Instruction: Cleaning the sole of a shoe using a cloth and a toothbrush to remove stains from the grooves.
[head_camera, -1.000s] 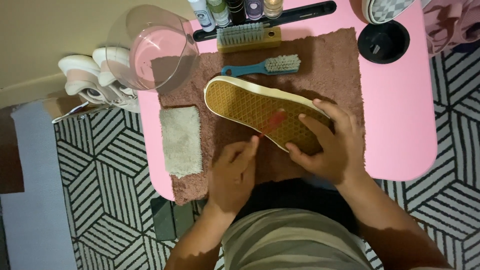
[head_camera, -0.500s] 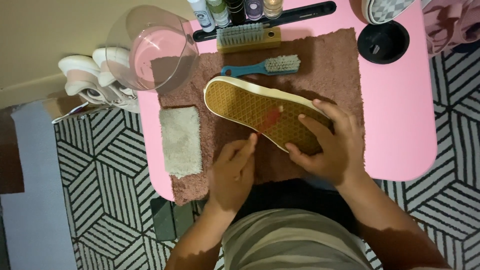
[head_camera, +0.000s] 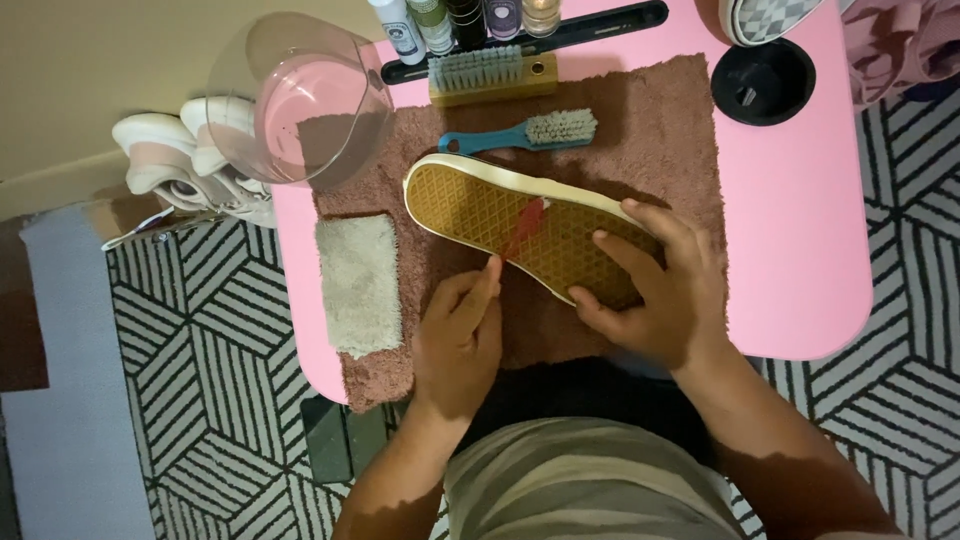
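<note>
A pink desk (head_camera: 800, 250) stands on a floor of black-and-white geometric pattern. A brown towel (head_camera: 660, 130) covers the desk's middle. On the towel a shoe (head_camera: 480, 205) lies sole up, its tan waffle tread showing inside a cream rim, toe toward the left. The right hand (head_camera: 655, 290) is closed over the heel end of the shoe, fingers on the sole and thumb on the near edge. The left hand (head_camera: 460, 335) is pinched shut on a thin red pick (head_camera: 522, 232), whose tip touches the tread near the shoe's middle. A clear bowl (head_camera: 300, 100) stands at the desk's far left corner, partly on the towel. A pale cloth (head_camera: 358, 282) lies folded on the towel's left edge, beside the left hand. Beyond the shoe lie a wooden brush (head_camera: 492, 75) and, nearer, a blue brush (head_camera: 520, 133). A black cap (head_camera: 762, 82) sits at the far right. Bottles (head_camera: 465, 18) line the far edge.
</note>
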